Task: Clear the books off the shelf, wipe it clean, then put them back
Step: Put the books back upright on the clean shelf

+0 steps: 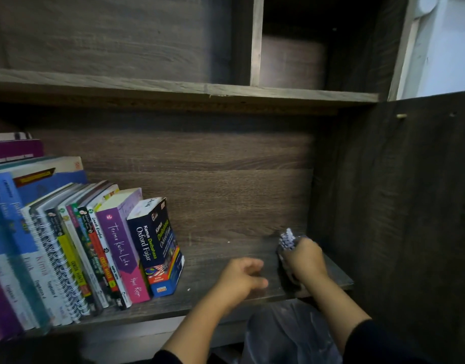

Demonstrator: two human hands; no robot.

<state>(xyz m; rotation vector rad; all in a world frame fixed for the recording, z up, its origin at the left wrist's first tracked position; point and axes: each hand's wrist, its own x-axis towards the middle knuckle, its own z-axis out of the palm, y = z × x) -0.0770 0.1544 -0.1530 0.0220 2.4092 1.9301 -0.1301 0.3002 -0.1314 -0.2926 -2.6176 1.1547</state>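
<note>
A row of books (68, 253) leans leftward on the dark wooden shelf (226, 248), filling its left half. The rightmost is a dark blue Oxford Fajar dictionary (157, 248), beside a purple book (123, 248). My right hand (305, 261) grips a bundle of pale lilac sticks in a clear wrapper (287, 240) at the shelf's right end, near the side wall. My left hand (239, 279) hovers over the bare middle of the shelf board with fingers loosely curled and nothing in it.
The upper shelf (173, 86) has a vertical divider (256, 40) and dark compartments. A dark side panel (396, 206) closes the right. A crumpled clear plastic bag (286, 334) lies below the shelf's front edge. A pale wall (449, 48) shows at top right.
</note>
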